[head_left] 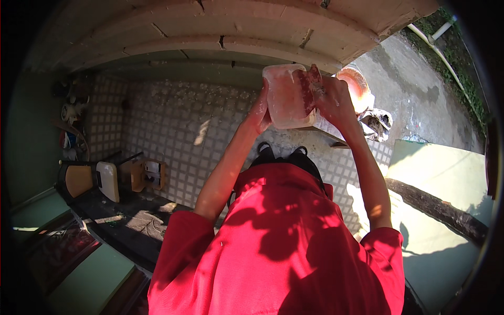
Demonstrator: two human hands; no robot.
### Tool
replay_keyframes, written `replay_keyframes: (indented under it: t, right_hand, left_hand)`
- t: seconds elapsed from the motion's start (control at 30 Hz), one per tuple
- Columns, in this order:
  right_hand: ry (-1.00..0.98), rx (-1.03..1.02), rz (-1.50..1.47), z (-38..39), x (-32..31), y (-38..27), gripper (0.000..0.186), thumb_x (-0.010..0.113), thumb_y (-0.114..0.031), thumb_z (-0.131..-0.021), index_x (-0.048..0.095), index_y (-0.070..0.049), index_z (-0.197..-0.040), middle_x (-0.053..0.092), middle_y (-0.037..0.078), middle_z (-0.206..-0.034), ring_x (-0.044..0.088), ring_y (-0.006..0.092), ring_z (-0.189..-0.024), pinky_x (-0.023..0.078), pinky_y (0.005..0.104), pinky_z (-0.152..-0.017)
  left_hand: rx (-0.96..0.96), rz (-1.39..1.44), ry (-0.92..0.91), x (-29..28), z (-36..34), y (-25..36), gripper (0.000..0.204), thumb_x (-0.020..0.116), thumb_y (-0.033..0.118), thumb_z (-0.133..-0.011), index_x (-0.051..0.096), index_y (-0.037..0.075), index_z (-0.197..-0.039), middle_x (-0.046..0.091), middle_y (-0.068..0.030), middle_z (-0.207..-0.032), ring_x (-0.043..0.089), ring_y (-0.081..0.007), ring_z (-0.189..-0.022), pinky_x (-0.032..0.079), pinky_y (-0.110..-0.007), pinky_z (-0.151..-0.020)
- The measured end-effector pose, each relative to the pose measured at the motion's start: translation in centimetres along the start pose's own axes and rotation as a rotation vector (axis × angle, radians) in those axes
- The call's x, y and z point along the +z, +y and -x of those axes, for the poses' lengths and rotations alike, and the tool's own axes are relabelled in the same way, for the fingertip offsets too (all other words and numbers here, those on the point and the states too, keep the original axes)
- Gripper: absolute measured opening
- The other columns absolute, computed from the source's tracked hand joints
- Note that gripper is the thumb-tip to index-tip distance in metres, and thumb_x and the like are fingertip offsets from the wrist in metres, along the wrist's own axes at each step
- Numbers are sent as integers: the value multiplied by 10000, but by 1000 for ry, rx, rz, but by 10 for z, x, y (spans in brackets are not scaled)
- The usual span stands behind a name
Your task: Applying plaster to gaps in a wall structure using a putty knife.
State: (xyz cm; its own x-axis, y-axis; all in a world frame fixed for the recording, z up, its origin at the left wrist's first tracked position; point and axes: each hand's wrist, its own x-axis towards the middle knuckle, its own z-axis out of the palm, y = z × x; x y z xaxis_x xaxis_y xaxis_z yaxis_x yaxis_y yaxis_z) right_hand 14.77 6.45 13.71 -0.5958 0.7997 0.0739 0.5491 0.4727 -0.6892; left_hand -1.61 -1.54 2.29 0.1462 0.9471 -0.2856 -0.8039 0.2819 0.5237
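My left hand (259, 109) grips the left side of a rounded-square translucent plastic container (283, 107) smeared with pale pink residue. My right hand (336, 102) is closed on a dark red, mottled piece (307, 92) held against the container's right part; what that piece is I cannot make out. Just beyond my right hand stands a bucket (357, 86) with pink-orange contents, beside a crumpled dark and pale bundle (377, 123). A narrow ledge (328, 135) shows partly under my hands.
A tiled floor (173, 121) surrounds my feet. At left stand chairs (79, 181), an open cardboard box (152, 176) and a dark table (126, 220). A pinkish beamed surface (236, 21) spans the top; concrete ground (420, 94) and a log (441, 210) lie at right.
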Motion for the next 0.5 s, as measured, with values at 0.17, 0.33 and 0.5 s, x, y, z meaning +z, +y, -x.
replay_keyframes:
  t: [0.17, 0.33, 0.5]
  right_hand:
    - [19, -51, 12, -6, 18, 13, 212, 550, -127, -797, 610, 65, -865, 603, 286, -761, 599, 462, -740, 478, 485, -641]
    - [-70, -140, -45, -3, 43, 10, 202, 557, -125, -796, 584, 75, -812, 591, 300, -752, 599, 467, -733, 477, 493, -641]
    - [-180, -108, 141, 8, 34, -11, 162, 553, -87, -775, 585, 57, -841, 592, 297, -737, 600, 472, -729, 484, 510, -640]
  left_hand:
    - [-35, -74, 46, 8, 2, 2, 767, 341, 656, -913, 320, 109, -1450, 438, -83, -1430, 482, -219, -1274, 446, -403, -1042]
    - [-11, -57, 52, -6, -1, -6, 721, 353, 631, -928, 335, 123, -1439, 459, -73, -1403, 491, -208, -1257, 459, -404, -1021]
    - [-47, 48, 82, -10, -1, -5, 686, 368, 626, -929, 374, 133, -1406, 500, -66, -1350, 520, -202, -1218, 475, -397, -995]
